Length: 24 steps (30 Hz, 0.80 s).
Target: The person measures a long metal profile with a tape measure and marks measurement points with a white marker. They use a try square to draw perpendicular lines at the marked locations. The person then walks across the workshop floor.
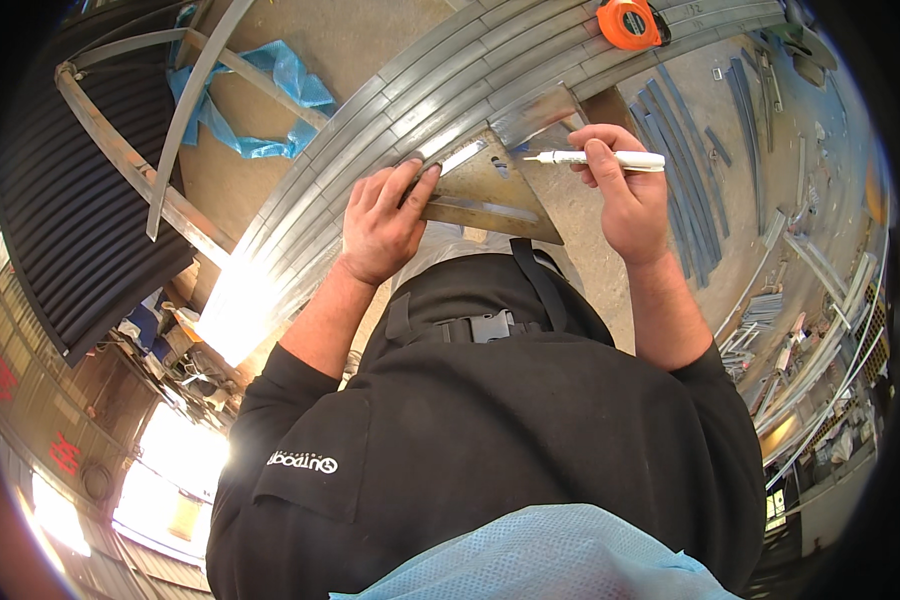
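My left hand presses a triangular metal set square against a row of grey metal bars lying side by side. Its fingers wrap over the square's left edge. To the right, my right hand grips a white marker pen between thumb and fingers, its thin tip pointing left toward the square. A small gap separates the tip from the square. On the bars at the far side sits an orange tape measure with a black edge.
Long grey strips lie on the floor to the right, with more loose metal pieces beyond. A rusty metal frame, crumpled blue plastic sheeting and a black corrugated panel are at the left.
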Tool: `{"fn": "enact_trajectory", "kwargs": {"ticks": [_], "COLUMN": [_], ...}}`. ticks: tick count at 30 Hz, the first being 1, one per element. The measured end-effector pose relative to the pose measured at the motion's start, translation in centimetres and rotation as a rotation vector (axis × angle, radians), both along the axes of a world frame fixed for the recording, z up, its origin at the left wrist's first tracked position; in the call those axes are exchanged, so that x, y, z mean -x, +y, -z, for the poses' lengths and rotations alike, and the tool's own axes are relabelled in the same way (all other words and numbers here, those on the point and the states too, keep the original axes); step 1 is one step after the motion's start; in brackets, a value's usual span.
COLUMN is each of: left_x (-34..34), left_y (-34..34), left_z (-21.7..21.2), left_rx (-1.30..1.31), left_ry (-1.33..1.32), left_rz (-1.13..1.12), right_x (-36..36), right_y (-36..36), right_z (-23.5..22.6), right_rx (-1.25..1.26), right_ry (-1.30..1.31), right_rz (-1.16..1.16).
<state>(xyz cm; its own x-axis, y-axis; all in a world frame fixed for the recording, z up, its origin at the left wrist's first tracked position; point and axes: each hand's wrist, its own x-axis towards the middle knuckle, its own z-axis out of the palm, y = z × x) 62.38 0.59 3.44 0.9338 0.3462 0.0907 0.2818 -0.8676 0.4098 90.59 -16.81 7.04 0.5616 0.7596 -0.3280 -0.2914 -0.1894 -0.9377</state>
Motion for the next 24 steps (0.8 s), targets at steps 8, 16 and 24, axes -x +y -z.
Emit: {"fn": "enact_trajectory", "kwargs": {"ticks": [8,16,24], "left_x": [-0.1,-0.1,-0.1], "left_y": [-0.1,-0.3,-0.2], "left_z": [0.1,0.2,0.4], "left_rx": [-0.054,-0.085,-0.132], "left_ry": [-0.006,-0.013,-0.006], "left_rz": [0.019,0.019,0.028], "right_x": [0.8,1.2,2.0], "right_y": [0.6,0.5,0.8], "right_z": [0.5,1.2,0.8], "right_rx": [0.011,0.025,0.029], "right_ry": [-0.051,-0.096,-0.154], "right_rz": [0.011,0.003,0.011]}}
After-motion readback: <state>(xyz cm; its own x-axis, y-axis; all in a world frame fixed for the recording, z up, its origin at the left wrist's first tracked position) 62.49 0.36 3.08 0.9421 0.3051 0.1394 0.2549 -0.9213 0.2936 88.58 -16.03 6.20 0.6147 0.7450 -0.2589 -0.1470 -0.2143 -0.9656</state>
